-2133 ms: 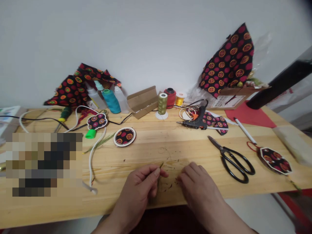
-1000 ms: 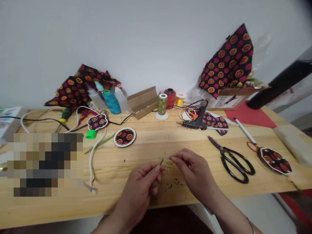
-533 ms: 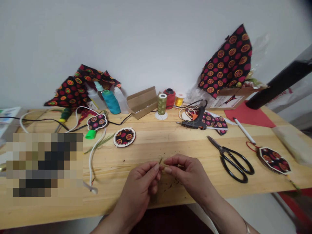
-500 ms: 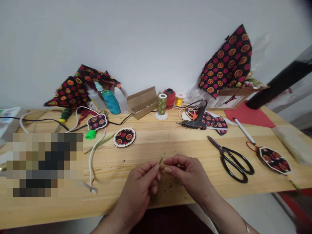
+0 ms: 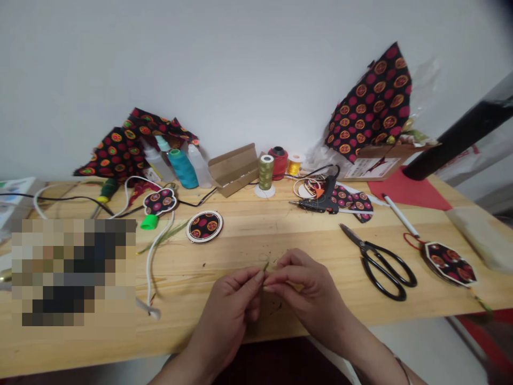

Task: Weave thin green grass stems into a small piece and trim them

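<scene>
Over the front of the wooden table, my left hand (image 5: 236,297) pinches a small bundle of olive-green thread (image 5: 266,266), whose short tip sticks up past the thumb. My right hand (image 5: 306,286) is closed in a pinch right against the left fingertips, at the same thread; the strand between its fingers is too fine to see clearly. To the right lie black-handled scissors (image 5: 380,262), closed. A round patterned fabric disc (image 5: 204,226) with a pale rim lies beyond my left hand. An olive-green thread spool (image 5: 266,174) stands upright at the back.
A glue gun (image 5: 320,198) lies behind the scissors. At right are an octagonal fabric piece (image 5: 451,263) and a white pen (image 5: 402,216). Bottles, a teal spool (image 5: 183,169), an open cardboard box (image 5: 234,170) and patterned cloth (image 5: 372,101) line the wall. White cord (image 5: 149,267) runs at left.
My right hand has shifted slightly, its fingers now bunched closer to the left fingertips and its knuckles raised. My left hand stays nearly in place with the thread.
</scene>
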Action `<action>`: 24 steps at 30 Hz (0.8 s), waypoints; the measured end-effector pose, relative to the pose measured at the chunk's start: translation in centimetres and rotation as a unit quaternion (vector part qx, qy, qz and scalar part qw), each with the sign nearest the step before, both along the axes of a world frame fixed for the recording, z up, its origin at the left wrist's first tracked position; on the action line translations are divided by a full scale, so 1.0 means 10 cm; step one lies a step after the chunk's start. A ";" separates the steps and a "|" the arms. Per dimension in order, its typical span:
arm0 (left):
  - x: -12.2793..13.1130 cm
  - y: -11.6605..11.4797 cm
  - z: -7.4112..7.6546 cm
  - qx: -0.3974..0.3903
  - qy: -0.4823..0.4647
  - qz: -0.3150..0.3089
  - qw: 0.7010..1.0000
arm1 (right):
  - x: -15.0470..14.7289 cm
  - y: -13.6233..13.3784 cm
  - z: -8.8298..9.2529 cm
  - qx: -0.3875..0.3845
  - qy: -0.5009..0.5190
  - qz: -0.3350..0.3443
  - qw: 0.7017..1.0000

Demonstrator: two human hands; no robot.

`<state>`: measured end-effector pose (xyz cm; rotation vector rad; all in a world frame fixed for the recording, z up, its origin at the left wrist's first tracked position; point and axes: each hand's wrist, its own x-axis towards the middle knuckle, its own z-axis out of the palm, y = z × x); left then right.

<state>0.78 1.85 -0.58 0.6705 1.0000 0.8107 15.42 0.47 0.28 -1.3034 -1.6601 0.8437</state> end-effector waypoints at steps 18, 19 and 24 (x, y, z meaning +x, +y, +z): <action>-0.04 -0.02 -0.08 0.055 0.084 -0.031 0.995 | 0.00 0.10 -0.03 -0.189 0.152 -0.090 0.966; -0.04 -0.01 -0.08 0.053 0.081 -0.027 0.995 | 0.00 0.10 -0.04 -0.209 0.163 -0.086 0.960; -0.02 -0.01 -0.06 0.048 0.069 -0.015 0.996 | 0.00 0.07 -0.06 -0.257 0.220 -0.054 0.939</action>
